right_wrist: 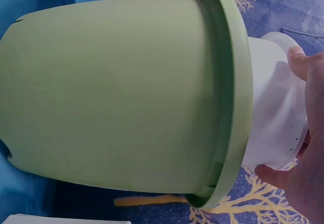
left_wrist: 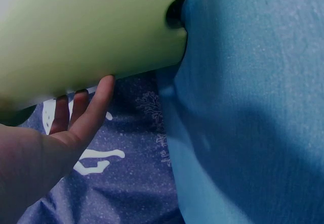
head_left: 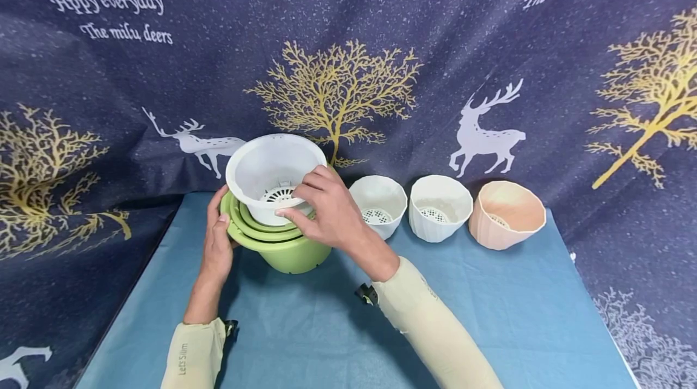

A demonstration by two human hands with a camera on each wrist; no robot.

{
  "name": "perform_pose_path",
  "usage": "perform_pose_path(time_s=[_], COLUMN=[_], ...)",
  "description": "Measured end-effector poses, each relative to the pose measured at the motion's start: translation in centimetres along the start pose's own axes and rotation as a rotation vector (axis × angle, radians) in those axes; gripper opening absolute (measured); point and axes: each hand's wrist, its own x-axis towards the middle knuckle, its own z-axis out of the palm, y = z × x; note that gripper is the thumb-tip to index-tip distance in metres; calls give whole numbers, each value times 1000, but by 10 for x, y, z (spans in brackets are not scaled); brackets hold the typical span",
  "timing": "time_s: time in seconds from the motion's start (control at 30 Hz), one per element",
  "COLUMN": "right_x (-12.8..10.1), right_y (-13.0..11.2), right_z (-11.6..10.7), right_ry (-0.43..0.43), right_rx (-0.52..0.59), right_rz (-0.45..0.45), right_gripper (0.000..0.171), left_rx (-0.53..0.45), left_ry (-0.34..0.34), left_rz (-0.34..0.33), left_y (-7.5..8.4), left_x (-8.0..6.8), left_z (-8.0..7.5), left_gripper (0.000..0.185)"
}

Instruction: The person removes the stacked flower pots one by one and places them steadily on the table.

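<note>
At a blue-covered desk [head_left: 294, 328], white pot [head_left: 258, 166] partway inside nested green pots [head_left: 296, 256], right grip [head_left: 331, 207] pinching its rim, left grip [head_left: 219, 244] clasping theirs, two white planters [head_left: 438, 229], peach planter [head_left: 503, 225] at right, curtain [head_left: 381, 14] behind.

two white pots [head_left: 440, 228], peach pot [head_left: 506, 225] standing in row on blue table [head_left: 305, 334]; navy backdrop [head_left: 218, 74] hanging behind, showing gold trees [head_left: 337, 126], white deer [head_left: 487, 141], lettering [head_left: 109, 3].

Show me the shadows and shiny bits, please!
Head view: soft shadows darken the blue cloth near the green pot; left wrist view: a broad dark shadow crosses that cloth, and the green pot looks palest toward the upper left corner; right wrist view: shade crosses the side of the white pot.
</note>
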Motion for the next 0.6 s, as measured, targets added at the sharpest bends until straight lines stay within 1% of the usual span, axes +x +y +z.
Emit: perform_pose_path(time_s=[0.23, 0.43, 0.6], right_x=[2, 4, 6], right_y=[-2, -4, -5], right_z=[-4, -8, -14], right_ry=[56, 113, 155], right_rx=[33, 62, 73], right_rz=[-16, -42, -66], right_gripper=[27, 26, 27], left_rx=[-29, -5, 8], left_ry=[-10, 2, -1], left_rz=[-1, -19, -18], left_y=[1, 1, 0], left_x=[0, 0, 0], left_z=[1, 1, 0], left_gripper=[56, 56, 57])
